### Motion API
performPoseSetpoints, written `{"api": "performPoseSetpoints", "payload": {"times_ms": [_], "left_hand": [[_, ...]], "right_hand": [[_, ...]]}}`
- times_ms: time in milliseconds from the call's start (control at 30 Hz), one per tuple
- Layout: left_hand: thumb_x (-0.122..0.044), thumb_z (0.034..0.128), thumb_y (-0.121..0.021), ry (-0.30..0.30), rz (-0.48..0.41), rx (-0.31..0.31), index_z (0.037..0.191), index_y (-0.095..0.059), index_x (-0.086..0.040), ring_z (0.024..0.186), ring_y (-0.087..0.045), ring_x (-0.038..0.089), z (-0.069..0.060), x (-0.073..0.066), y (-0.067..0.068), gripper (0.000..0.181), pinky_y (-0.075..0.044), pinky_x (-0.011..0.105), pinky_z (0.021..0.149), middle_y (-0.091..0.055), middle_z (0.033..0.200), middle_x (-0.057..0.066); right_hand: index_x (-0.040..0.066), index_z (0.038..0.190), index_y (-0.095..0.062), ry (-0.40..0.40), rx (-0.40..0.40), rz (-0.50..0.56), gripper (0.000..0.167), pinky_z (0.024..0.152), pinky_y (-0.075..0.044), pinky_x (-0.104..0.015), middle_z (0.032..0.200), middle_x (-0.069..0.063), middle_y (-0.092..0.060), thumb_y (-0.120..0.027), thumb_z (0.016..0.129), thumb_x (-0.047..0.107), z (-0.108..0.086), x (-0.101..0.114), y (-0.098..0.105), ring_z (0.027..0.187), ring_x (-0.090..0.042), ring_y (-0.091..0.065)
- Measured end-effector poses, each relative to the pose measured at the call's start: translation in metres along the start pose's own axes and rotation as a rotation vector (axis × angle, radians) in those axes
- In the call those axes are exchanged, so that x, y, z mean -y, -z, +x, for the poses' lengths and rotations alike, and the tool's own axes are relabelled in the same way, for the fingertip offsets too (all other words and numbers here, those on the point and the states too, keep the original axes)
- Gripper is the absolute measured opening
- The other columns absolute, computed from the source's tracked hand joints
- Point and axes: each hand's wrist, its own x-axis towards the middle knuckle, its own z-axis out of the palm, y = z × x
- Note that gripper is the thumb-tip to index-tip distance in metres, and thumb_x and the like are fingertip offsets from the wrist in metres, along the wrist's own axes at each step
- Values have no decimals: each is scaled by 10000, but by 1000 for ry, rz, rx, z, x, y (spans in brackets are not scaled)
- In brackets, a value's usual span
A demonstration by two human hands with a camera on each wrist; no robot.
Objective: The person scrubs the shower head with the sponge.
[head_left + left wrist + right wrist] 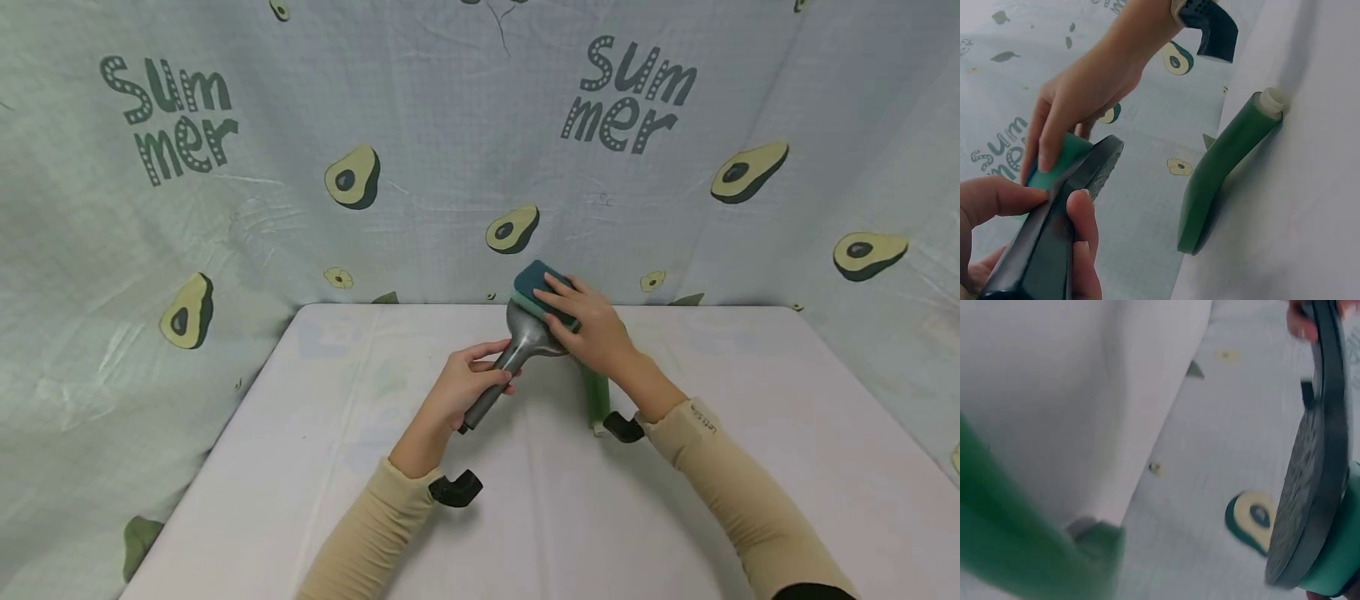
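My left hand grips a grey shower head by its handle, thumb on one side and fingers on the other. It is raised and tilted, its round head up and to the right. In my right hand is a sponge, blue on one side and lighter green on the other, held against the back of the shower head. The right wrist view shows the dotted spray face turned away from the sponge. Below my right hand lies a green, curved shower-head-like handle with a white end, partly hidden in the head view.
The white table meets a hanging cloth printed with avocados and "summer" lettering along its back edge. Black wrist-worn pieces stick out below both wrists, the right one close to the green handle's white end.
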Motion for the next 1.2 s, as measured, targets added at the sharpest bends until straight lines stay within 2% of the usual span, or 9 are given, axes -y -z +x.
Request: {"api": "performPoseSetpoints", "payload": {"times_ms": [167, 267, 467, 600, 700, 800, 1033, 1100, 1200], "left_hand": [[90, 933, -636, 0, 4, 13, 1462, -534, 22, 670, -707, 143, -1, -1, -1, 543, -559, 307, 790, -695, 1135, 309], [90, 929, -644, -7, 28, 19, 1461, -538, 17, 690, -717, 167, -2, 0, -1, 547, -562, 322, 801, -705, 1124, 292], [85, 930, -634, -43, 92, 15, 1466, -530, 23, 737, -728, 218, -2, 1, -1, 549, -548, 295, 796, -703, 1130, 295], [53, 926, -642, -102, 221, 20, 1457, -538, 28, 760, -717, 199, -1, 3, -2, 542, -537, 306, 781, -705, 1136, 279], [27, 916, -656, -132, 301, 10, 1448, -556, 16, 765, -708, 181, 0, 4, -3, 542, -533, 310, 747, -712, 1120, 253], [25, 910, -663, -139, 315, -11, 1442, -573, -4, 770, -711, 192, -1, 5, -4, 539, -527, 308, 738, -723, 1077, 237], [14, 911, -671, -139, 298, -62, 1439, -595, -56, 763, -718, 190, -1, 6, -2, 538, -511, 292, 747, -745, 1030, 182], [17, 911, -668, -149, 292, -76, 1433, -597, -44, 762, -723, 205, -1, 5, -1, 531, -517, 298, 749, -744, 1032, 194], [21, 910, -666, -157, 292, -91, 1430, -596, -31, 758, -724, 213, -1, 3, 0, 527, -529, 312, 747, -739, 1051, 208]], "right_hand": [[9, 1375, -641, -223, -29, 20, 405, 1082, -378, -621, 1492, -208, -512, -690, 975, 50, -1, -18, 10, 1396, -472, -419], [6, 1360, -652, -224, -57, 7, 401, 1082, -375, -628, 1467, -217, -534, -698, 964, 43, -3, -19, 10, 1382, -484, -430], [10, 1286, -706, 39, -77, -36, 399, 1022, -396, -687, 1387, -215, -604, -759, 890, 16, -3, 2, -4, 1326, -511, -480], [37, 1236, -742, 260, -63, -78, 406, 994, -426, -678, 1335, -196, -648, -797, 834, 27, -1, 18, -11, 1297, -514, -510], [61, 1229, -753, 323, -53, -106, 414, 994, -437, -663, 1327, -179, -659, -812, 820, 37, 1, 21, -11, 1287, -508, -522], [52, 1247, -742, 256, -63, -105, 414, 985, -441, -668, 1347, -184, -644, -809, 838, 34, 2, 16, -8, 1291, -510, -517], [3, 1321, -681, -50, -131, -14, 427, 1069, -390, -636, 1420, -213, -576, -761, 902, -4, -3, -1, 0, 1370, -487, -449], [-6, 1324, -675, -31, -130, 3, 432, 1078, -374, -644, 1421, -225, -568, -762, 901, -3, -6, 1, -2, 1372, -501, -438], [-7, 1300, -692, 92, -116, 11, 449, 1063, -373, -665, 1409, -231, -579, -790, 863, -1, -12, 10, -8, 1369, -508, -439]]}}
